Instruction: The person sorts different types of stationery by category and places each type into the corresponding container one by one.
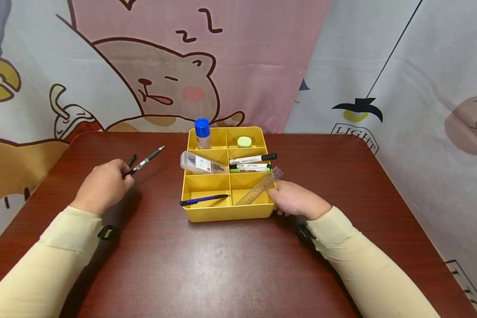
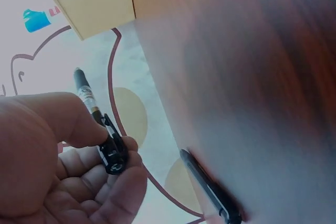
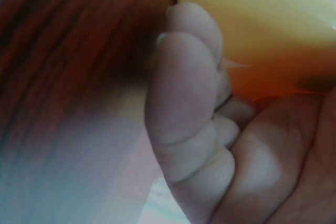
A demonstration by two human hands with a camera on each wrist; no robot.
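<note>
My left hand [image 1: 105,183] pinches a black pen with a clear barrel [image 1: 145,161] between thumb and fingers, its tip pointing up and to the right. In the left wrist view that pen [image 2: 85,95] is held by its clip end, above the table. A second dark pen [image 1: 132,160] lies on the table just beyond the left hand, and shows as a black pen [image 2: 210,187] in the left wrist view. My right hand [image 1: 296,199] grips the right wall of a yellow divided organizer [image 1: 230,214] near its front corner; in the right wrist view its fingers [image 3: 184,87] are curled beside the yellow wall.
The organizer's compartments hold a blue-capped glue stick [image 1: 202,132], a light green eraser-like block [image 1: 244,141], a clear case with a compass [image 1: 202,163], several markers [image 1: 250,160], a clear ruler [image 1: 260,187] and a blue pen [image 1: 204,200]. A patterned cloth [image 1: 262,66] hangs behind the dark table [image 1: 238,265].
</note>
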